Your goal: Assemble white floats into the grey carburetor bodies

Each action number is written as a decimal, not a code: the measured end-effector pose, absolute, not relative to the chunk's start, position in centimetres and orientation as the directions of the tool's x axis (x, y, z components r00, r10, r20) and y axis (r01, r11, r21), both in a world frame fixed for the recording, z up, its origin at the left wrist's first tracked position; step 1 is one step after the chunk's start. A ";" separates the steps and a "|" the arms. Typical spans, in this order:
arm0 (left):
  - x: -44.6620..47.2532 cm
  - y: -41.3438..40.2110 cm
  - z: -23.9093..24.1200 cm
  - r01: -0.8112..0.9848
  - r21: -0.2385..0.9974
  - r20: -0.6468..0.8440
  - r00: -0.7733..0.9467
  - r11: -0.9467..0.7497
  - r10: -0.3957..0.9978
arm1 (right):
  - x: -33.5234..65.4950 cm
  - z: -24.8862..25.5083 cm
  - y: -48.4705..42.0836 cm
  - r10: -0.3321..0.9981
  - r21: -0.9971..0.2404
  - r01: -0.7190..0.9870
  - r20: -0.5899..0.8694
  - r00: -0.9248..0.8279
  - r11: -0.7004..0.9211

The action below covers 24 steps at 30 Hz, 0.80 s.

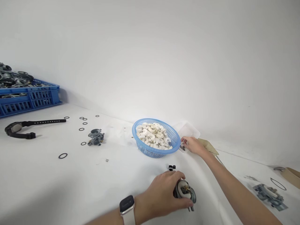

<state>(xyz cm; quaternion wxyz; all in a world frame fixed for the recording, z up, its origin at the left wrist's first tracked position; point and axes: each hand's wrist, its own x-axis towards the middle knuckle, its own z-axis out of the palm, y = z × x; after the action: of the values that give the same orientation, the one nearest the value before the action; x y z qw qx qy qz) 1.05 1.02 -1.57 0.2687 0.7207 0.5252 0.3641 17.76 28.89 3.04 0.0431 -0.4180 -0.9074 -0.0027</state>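
My left hand [165, 192] is wrapped around a carburetor [185, 191], which rests low on the white table with its open bowl side up. A white float with brass parts inside shows in that opening. Farther back, my right hand [192, 145] reaches into a clear plastic tray [189, 128] beside the blue basket. Its fingers are curled together at some small metal parts [182, 148]; what they pinch is too small to make out. The round blue basket [156, 153] holds many white plastic floats [153, 134]. Small black pieces [172, 167] lie just behind the carburetor.
Another carburetor [95, 137] stands left of the basket, near several black O-rings [62, 155]. A black wristwatch [17, 128] and a blue crate [30, 98] of carburetor parts are at far left. On the right lie a carburetor body [269, 195] and a gasket ring [278, 183].
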 end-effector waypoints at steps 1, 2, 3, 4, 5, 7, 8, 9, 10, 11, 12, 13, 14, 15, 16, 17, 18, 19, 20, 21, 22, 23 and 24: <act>1.0 1.0 -1.4 0.553 0.781 0.231 0.174 -0.290 0.957 | 18.0 3.2 28.8 0.762 -0.043 0.761 0.088 -0.642 0.647; 1.0 0.9 -1.2 0.549 0.788 0.224 0.166 -0.279 0.960 | 18.2 3.2 28.6 0.764 -0.054 0.763 0.097 -0.638 0.644; 1.0 0.8 -1.0 0.547 0.792 0.219 0.161 -0.271 0.962 | 18.4 3.3 28.5 0.767 -0.065 0.765 0.107 -0.633 0.641; 1.0 0.7 -0.8 0.545 0.795 0.214 0.158 -0.266 0.964 | 18.5 3.2 28.4 0.769 -0.078 0.766 0.117 -0.629 0.638; 1.0 0.6 -0.7 0.541 0.799 0.210 0.155 -0.261 0.965 | 18.6 3.2 28.3 0.770 -0.093 0.766 0.129 -0.624 0.636; 1.0 0.6 -0.5 0.532 0.808 0.203 0.155 -0.255 0.967 | 18.8 3.3 28.2 0.771 -0.132 0.761 0.162 -0.616 0.635; 1.0 0.6 -0.5 0.527 0.811 0.201 0.154 -0.252 0.967 | 18.8 3.3 28.1 0.770 -0.158 0.754 0.183 -0.612 0.637; 0.9 0.6 -0.5 0.523 0.815 0.199 0.154 -0.251 0.968 | 19.0 3.4 27.9 0.768 -0.189 0.746 0.206 -0.606 0.639; 0.9 0.6 -0.5 0.520 0.817 0.196 0.155 -0.249 0.968 | 19.2 3.4 27.6 0.767 -0.225 0.734 0.229 -0.600 0.641; 0.8 0.7 -0.5 0.518 0.819 0.192 0.155 -0.245 0.969 | 19.5 3.4 27.2 0.766 -0.265 0.719 0.250 -0.593 0.643; 0.8 0.7 -0.5 0.517 0.822 0.187 0.155 -0.241 0.970 | 20.0 3.4 26.6 0.766 -0.310 0.701 0.267 -0.585 0.643; 0.8 0.7 -0.5 0.516 0.824 0.182 0.154 -0.236 0.971 | 20.5 3.3 25.8 0.768 -0.358 0.680 0.277 -0.577 0.640; 0.7 0.8 -0.5 0.514 0.825 0.179 0.154 -0.233 0.972 | 21.1 3.2 24.9 0.771 -0.407 0.657 0.281 -0.571 0.635; 0.7 0.8 -0.5 0.513 0.826 0.179 0.155 -0.234 0.972 | 21.8 3.0 23.7 0.776 -0.455 0.634 0.278 -0.566 0.625; 0.7 0.8 -0.5 0.511 0.826 0.185 0.156 -0.240 0.970 | 22.5 2.7 22.4 0.781 -0.498 0.612 0.267 -0.565 0.614; 0.7 0.9 -0.5 0.510 0.823 0.196 0.159 -0.250 0.968 | 23.2 2.4 20.9 0.788 -0.546 0.590 0.249 -0.564 0.595; 0.7 0.9 -0.6 0.513 0.817 0.210 0.162 -0.263 0.964 | 23.8 2.2 19.4 0.797 -0.596 0.569 0.223 -0.562 0.567; 0.8 0.9 -0.6 0.520 0.808 0.225 0.163 -0.278 0.960 | 24.3 1.9 17.8 0.807 -0.657 0.538 0.189 -0.560 0.528; 0.8 0.9 -0.7 0.528 0.797 0.241 0.165 -0.292 0.956 | 24.7 1.8 16.4 0.820 -0.755 0.474 0.143 -0.554 0.453; 0.9 0.9 -0.7 0.539 0.786 0.254 0.166 -0.303 0.953 | 24.8 1.6 15.0 0.825 -0.825 0.412 0.111 -0.554 0.388; 0.9 0.9 -0.6 0.550 0.775 0.264 0.166 -0.311 0.950 | 24.9 1.5 13.9 0.820 -0.870 0.357 0.089 -0.565 0.340; 1.0 0.8 -0.5 0.560 0.766 0.269 0.166 -0.315 0.949 | 24.7 1.5 12.9 0.813 -0.901 0.312 0.072 -0.578 0.301; 1.0 0.8 -0.4 0.566 0.762 0.268 0.166 -0.314 0.949 | 24.5 1.4 12.1 0.807 -0.923 0.279 0.056 -0.588 0.267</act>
<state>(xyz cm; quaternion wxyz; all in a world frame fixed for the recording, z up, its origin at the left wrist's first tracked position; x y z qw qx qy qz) 1.04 0.79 -0.35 0.2559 0.7194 0.5266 0.3738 24.51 12.12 1.44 0.2727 -0.3631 -0.7477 0.4845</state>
